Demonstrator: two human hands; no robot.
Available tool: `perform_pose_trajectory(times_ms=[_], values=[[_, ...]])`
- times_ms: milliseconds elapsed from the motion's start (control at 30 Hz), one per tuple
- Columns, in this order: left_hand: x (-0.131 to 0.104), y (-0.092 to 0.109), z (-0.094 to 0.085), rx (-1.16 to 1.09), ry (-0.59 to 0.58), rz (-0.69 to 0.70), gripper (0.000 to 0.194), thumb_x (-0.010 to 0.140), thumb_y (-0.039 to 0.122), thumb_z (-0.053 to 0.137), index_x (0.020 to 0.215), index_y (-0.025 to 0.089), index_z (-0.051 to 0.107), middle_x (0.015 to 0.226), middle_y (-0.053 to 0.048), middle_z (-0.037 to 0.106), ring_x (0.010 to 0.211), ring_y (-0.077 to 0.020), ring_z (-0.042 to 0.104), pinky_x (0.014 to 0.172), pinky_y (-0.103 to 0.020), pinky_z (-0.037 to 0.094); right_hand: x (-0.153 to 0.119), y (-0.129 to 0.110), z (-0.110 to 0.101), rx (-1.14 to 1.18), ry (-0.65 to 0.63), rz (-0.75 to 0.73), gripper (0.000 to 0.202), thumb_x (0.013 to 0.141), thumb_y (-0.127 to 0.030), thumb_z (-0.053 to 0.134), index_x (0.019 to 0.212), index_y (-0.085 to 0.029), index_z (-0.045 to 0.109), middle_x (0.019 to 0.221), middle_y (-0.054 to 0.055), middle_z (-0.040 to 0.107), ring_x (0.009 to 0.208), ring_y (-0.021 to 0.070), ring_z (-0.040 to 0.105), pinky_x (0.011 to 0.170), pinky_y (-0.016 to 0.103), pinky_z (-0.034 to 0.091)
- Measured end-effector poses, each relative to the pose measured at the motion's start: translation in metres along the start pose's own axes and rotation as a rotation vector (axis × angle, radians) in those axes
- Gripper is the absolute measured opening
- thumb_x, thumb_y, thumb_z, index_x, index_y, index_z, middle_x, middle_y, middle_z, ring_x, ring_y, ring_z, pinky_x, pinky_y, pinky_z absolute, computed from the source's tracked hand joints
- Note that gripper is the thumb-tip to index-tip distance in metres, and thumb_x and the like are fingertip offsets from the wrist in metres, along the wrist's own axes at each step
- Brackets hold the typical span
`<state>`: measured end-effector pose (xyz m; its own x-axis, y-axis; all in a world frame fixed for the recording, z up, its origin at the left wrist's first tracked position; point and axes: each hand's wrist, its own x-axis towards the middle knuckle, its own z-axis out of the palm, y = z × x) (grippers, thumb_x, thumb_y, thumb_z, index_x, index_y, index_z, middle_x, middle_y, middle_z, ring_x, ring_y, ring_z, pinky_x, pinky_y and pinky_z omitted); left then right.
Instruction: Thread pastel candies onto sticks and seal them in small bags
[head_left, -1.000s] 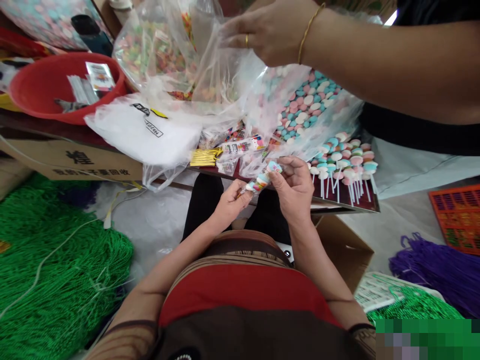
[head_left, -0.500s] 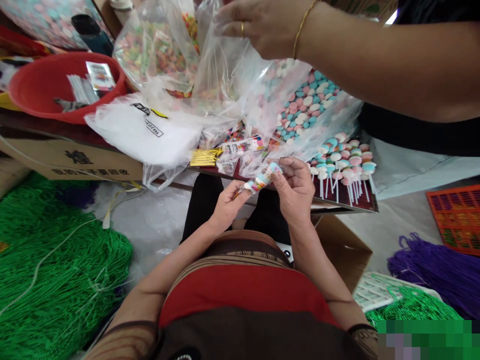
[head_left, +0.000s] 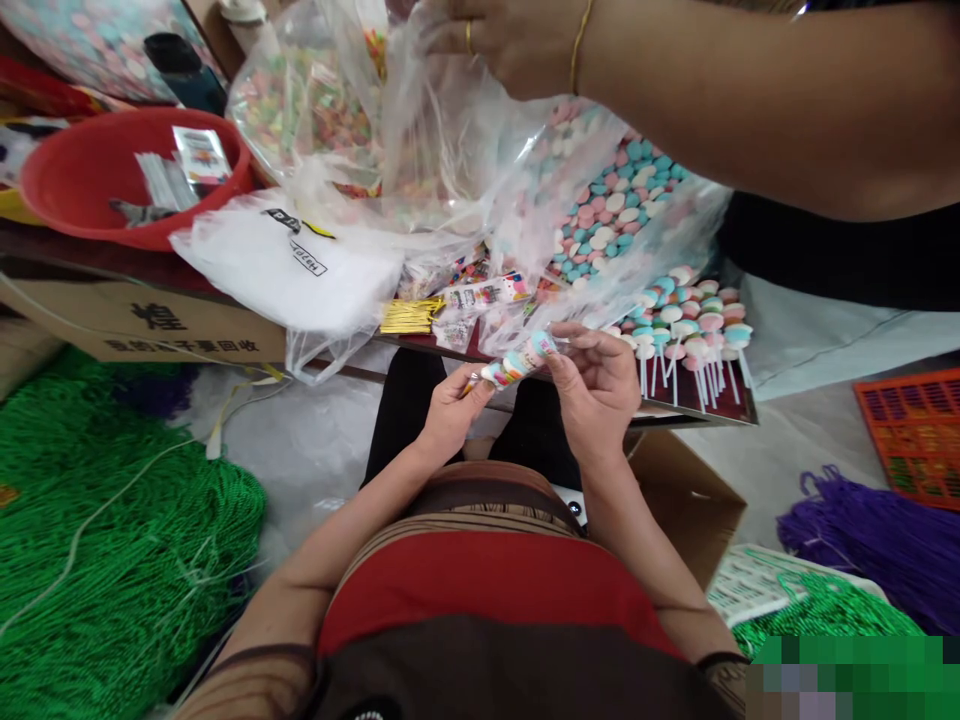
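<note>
The right hand (head_left: 600,392) (on wrapped candy (head_left: 516,366)) has shifted rightward.

Left hand (head_left: 450,412) covers the lower end of the candy pack (head_left: 517,363); fine print on it too small to read. Co-worker's hand (head_left: 517,48) clipped by the top edge. Green cords (head_left: 112,540) cut off left, orange crate (head_left: 911,435) cut off right. Bottom-right corner pixelated, can't make out contents.

A single head-worn camera looks forward and steeply down, close above the wearer's torso (head_left: 480,578), with the hands (head_left: 598,402) mid-frame and the bench (head_left: 67,252) just beyond; the lower-right corner is pixelated, so its contents seem hard to tell
</note>
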<state>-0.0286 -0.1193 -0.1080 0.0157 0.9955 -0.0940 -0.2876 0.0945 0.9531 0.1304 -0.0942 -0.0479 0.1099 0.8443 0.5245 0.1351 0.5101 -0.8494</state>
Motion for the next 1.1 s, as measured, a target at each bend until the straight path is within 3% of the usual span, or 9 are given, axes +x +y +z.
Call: perform_pose_trajectory(times_ms=[167,367,533,667,767,1000,1100], values=[[0.0,-0.005,-0.003,0.082,0.019,0.104,0.048,0.08,0.066,0.071,0.098,0.022,0.066,0.062,0.007,0.047,0.053,-0.0073,0.034,0.052,-0.024,0.031,-0.003,-0.005,-0.002,-0.067,-0.046,-0.095,0.018,0.096,-0.03,0.069,0.112,-0.03,0.061,0.114,0.004,0.075,0.098,0.0177,0.076,0.082,0.033,0.067],[0.004,-0.005,-0.006,0.145,-0.038,0.129,0.052,0.081,0.07,0.068,0.101,0.022,0.063,0.064,0.006,0.055,0.056,-0.0098,0.048,0.058,-0.025,0.042,-0.003,-0.013,-0.002,-0.135,-0.089,-0.161,0.021,0.095,-0.023,0.068,0.115,-0.031,0.066,0.113,0.005,0.076,0.104,0.0203,0.075,0.087,0.038,0.066],[0.004,-0.004,-0.008,0.149,-0.037,0.193,0.045,0.086,0.065,0.067,0.098,0.022,0.061,0.062,0.007,0.054,0.054,-0.0088,0.048,0.056,-0.024,0.041,-0.004,-0.019,-0.003,-0.189,-0.101,-0.215,0.019,0.095,-0.02,0.068,0.111,-0.029,0.069,0.111,0.006,0.078,0.105,0.0218,0.076,0.09,0.04,0.065],[0.004,-0.002,-0.01,0.192,-0.007,0.213,0.047,0.085,0.067,0.066,0.095,0.021,0.061,0.063,0.006,0.053,0.053,-0.0086,0.046,0.055,-0.024,0.04,-0.002,-0.025,-0.006,-0.237,-0.104,-0.166,0.019,0.098,-0.028,0.065,0.116,-0.03,0.071,0.109,0.005,0.08,0.1,0.0214,0.077,0.09,0.039,0.064],[0.005,-0.002,-0.011,0.221,0.022,0.205,0.048,0.085,0.068,0.066,0.094,0.021,0.062,0.065,0.006,0.054,0.054,-0.0087,0.046,0.055,-0.024,0.039,0.002,-0.028,-0.009,-0.252,-0.147,-0.113,0.013,0.097,-0.031,0.066,0.106,-0.028,0.074,0.102,0.004,0.081,0.094,0.0208,0.077,0.088,0.037,0.064],[0.006,-0.006,-0.016,0.238,0.043,0.232,0.044,0.086,0.065,0.066,0.089,0.022,0.061,0.064,0.006,0.052,0.056,-0.0097,0.046,0.058,-0.025,0.041,0.007,-0.03,-0.008,-0.074,-0.157,0.119,0.008,0.093,-0.029,0.069,0.094,-0.025,0.076,0.095,0.002,0.08,0.088,0.0178,0.076,0.082,0.033,0.064],[0.007,-0.006,-0.023,0.259,0.076,0.251,0.037,0.089,0.059,0.066,0.093,0.022,0.063,0.067,0.005,0.053,0.057,-0.0098,0.046,0.059,-0.025,0.041,0.01,-0.031,-0.01,-0.119,-0.166,0.124,0.008,0.092,-0.025,0.069,0.092,-0.025,0.076,0.095,0.001,0.08,0.088,0.0177,0.076,0.082,0.032,0.063]])
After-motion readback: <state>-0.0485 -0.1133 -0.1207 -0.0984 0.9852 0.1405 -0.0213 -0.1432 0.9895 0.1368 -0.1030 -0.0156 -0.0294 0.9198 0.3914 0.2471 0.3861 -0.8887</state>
